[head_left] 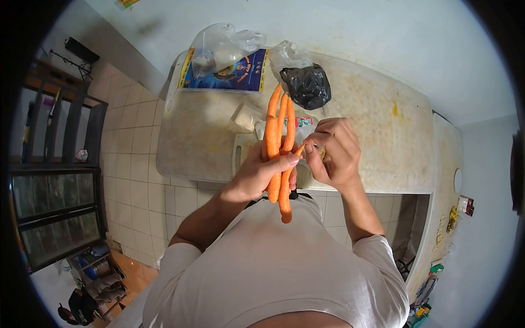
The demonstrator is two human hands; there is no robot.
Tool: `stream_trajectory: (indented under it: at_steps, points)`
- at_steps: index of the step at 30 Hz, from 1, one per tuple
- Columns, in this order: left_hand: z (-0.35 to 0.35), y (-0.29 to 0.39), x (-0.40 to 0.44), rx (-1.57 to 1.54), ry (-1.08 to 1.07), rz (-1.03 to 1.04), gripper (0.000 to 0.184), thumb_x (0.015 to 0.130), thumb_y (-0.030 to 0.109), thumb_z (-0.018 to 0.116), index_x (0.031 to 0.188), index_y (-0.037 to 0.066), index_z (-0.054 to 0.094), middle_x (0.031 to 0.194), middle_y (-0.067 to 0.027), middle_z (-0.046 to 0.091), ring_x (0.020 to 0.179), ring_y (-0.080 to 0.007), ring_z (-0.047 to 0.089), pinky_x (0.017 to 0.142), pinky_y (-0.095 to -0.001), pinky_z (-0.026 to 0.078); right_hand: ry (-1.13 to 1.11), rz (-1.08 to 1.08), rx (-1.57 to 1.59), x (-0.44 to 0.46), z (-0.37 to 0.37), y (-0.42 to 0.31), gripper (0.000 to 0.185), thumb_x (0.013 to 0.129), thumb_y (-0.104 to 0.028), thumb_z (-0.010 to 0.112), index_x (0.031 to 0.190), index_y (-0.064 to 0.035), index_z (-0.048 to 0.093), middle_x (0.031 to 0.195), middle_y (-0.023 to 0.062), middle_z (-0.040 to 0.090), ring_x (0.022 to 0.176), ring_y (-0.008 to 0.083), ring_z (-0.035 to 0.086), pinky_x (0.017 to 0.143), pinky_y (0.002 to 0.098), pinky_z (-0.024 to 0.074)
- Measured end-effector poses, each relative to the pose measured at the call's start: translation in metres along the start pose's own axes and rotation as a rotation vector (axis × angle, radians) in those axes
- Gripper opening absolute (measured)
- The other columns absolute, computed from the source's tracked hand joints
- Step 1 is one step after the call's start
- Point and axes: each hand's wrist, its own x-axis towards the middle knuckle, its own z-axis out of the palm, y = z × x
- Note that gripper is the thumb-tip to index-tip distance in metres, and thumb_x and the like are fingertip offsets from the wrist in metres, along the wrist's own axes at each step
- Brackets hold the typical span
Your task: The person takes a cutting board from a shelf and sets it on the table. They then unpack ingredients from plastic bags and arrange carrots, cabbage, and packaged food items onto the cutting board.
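Note:
Several long orange carrots (273,136) are bunched in my left hand (262,170), whose fingers wrap round them with the thumb across the front. The bunch points up and away from me, over the near edge of the worktop. Just to the right, my right hand (336,150) is closed, its thumb and index finger pinched at the thin tip of a small carrot (299,150) that sticks out of the bunch. Behind the hands lie a white cutting board (239,153), mostly covered, and a plastic bag with red and green print (304,121).
On the pale worktop (372,131) are a black plastic bag (307,86), clear plastic bags (219,46), a blue and yellow printed sheet (232,76) and a small pale packet (245,118). A dark shelf rack (68,128) stands at the far left. Another counter (445,164) runs along the right.

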Motion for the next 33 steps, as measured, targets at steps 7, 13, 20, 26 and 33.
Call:
stream_trajectory:
  at_steps: [7,13,20,26,33]
  points:
    - [0.009,-0.002,-0.008,0.286,0.102,0.299,0.021,0.091,0.007,0.068,0.105,-0.005,0.058,0.073,-0.0056,0.063,0.059,-0.0124,0.064,0.052,-0.027,0.052,-0.018,0.288,0.342,-0.011,0.005,-0.013,0.008,0.075,0.002,0.06,0.083,0.0019,0.058,0.082,0.0148,0.06,0.075,0.0224,0.063,0.068,0.0312,0.0516]
    - [0.007,-0.005,-0.011,0.466,0.168,0.42,0.017,0.089,0.006,0.07,0.097,-0.006,0.061,0.068,-0.0056,0.065,0.059,-0.0096,0.064,0.052,-0.0258,0.05,0.019,0.26,0.216,-0.011,0.009,-0.023,0.006,0.078,0.005,0.056,0.084,0.0026,0.058,0.083,0.0149,0.061,0.077,0.0211,0.065,0.067,0.0298,0.0538]
    - [0.008,0.002,-0.017,0.408,0.096,0.358,0.023,0.09,0.0,0.063,0.113,-0.005,0.058,0.086,-0.011,0.066,0.063,-0.0141,0.066,0.055,-0.0286,0.055,0.094,0.511,0.552,-0.012,0.016,-0.033,0.005,0.078,0.006,0.057,0.083,0.0027,0.058,0.081,0.0083,0.058,0.071,0.0138,0.058,0.06,0.027,0.0487]
    - [0.004,0.009,-0.02,0.086,-0.004,0.188,0.025,0.09,0.006,0.066,0.111,-0.006,0.059,0.082,-0.0081,0.061,0.06,-0.016,0.064,0.053,-0.0308,0.054,0.009,0.607,0.985,-0.017,0.014,-0.031,0.01,0.081,0.009,0.052,0.086,0.0021,0.057,0.088,0.0052,0.054,0.076,0.01,0.051,0.067,0.0242,0.0423]
    - [0.001,0.011,-0.023,-0.051,-0.102,0.045,0.029,0.088,0.014,0.062,0.108,-0.005,0.051,0.08,-0.0129,0.058,0.054,-0.0158,0.058,0.048,-0.0337,0.053,-0.126,0.694,1.412,-0.019,0.015,-0.03,0.006,0.085,0.002,0.052,0.089,0.0011,0.056,0.092,0.0065,0.054,0.08,0.0116,0.052,0.071,0.026,0.0438]
